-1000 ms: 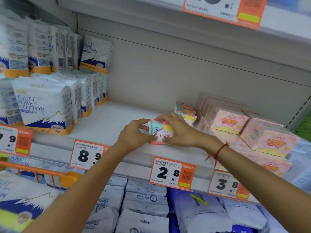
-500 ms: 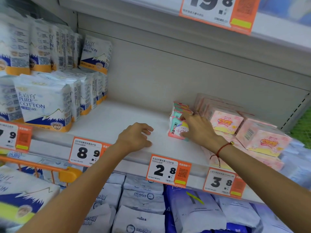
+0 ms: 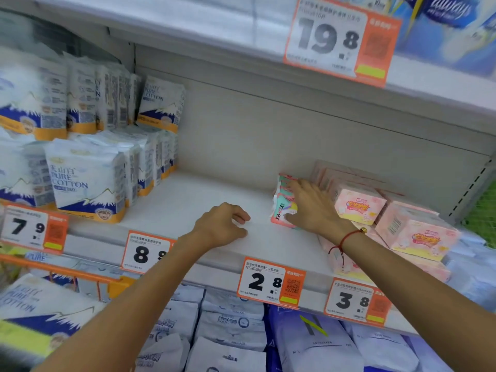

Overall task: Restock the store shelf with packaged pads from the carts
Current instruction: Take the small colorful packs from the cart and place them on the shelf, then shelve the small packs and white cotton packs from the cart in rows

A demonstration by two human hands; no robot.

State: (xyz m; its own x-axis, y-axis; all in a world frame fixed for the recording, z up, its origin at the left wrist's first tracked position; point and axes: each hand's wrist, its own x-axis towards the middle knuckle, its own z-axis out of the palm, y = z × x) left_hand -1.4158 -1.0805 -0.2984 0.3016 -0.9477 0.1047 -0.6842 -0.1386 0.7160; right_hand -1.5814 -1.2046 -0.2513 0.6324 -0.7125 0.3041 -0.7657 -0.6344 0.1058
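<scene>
1. Pressing against the small teal-and-pink Kotex pad packs (image 3: 284, 204), the right hand (image 3: 312, 208) lies with fingers straight and spread over their right side and top; thumb (image 3: 290, 218) low at the front pack's bottom edge. Flat touch, not a clamp.
2. Kotex packs stand upright in a short row on the white metal shelf (image 3: 188, 205), front to back, just left of the pink boxed pad packs (image 3: 359, 204) and touching or nearly touching them; can't tell which.
3. Left hand (image 3: 221, 225) sits on the bare shelf surface left of the Kotex packs, apart from them, fingers loosely curled, holding nothing.
4. Red string bracelet (image 3: 346, 237) on the right wrist.
5. White-and-blue "Pure Cotton" soft packs (image 3: 86, 181) stacked in two layers at the shelf's left end, well apart from the Kotex packs, bare shelf between.
6. Orange-and-white price tags on the shelf lip: 7.9 tag (image 3: 32, 228), 8.9 tag (image 3: 146, 252) partly hidden by the left forearm, 2.8 tag (image 3: 271, 281) below the Kotex packs, 3.8 tag (image 3: 357, 302) below the pink packs.
7. Bigger 19.8 tag (image 3: 341, 40) on the shelf above.
8. Orange cart handle (image 3: 61, 268) at lower left, with another Pure Cotton pack (image 3: 40, 312) below it.
9. White and blue-purple soft packs (image 3: 233, 323) fill the lower shelf.
</scene>
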